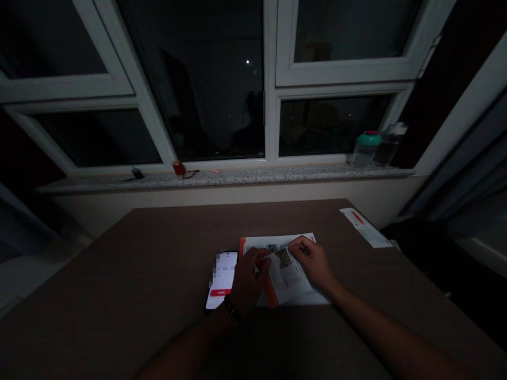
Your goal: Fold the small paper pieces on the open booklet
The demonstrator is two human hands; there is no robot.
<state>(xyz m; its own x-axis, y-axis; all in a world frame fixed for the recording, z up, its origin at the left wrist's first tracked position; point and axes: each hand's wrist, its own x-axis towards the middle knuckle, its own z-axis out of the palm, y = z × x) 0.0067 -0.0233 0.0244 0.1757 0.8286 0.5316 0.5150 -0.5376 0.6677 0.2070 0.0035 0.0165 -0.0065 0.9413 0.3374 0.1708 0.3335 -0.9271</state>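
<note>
Both hands hold a small printed paper sheet (291, 279) with an orange edge and a picture near its top. The fingers of my left hand (250, 274) pinch its upper left corner, and a dark band circles that wrist. At the upper right corner, my right hand (311, 258) is closed on the sheet between thumb and fingers. Beneath it lies a larger printed paper (253, 241) with an orange left border, partly hidden by the hands. A lit phone (225, 272) showing a timer lies just left of my left hand.
The brown table (158, 264) stands below a stone windowsill (245, 176). A strip of printed paper (366, 229) lies near the table's right edge. On the sill are a teal-lidded bottle (365, 148), a clear bottle (388, 143) and a small red jar (178, 168). The room is dim.
</note>
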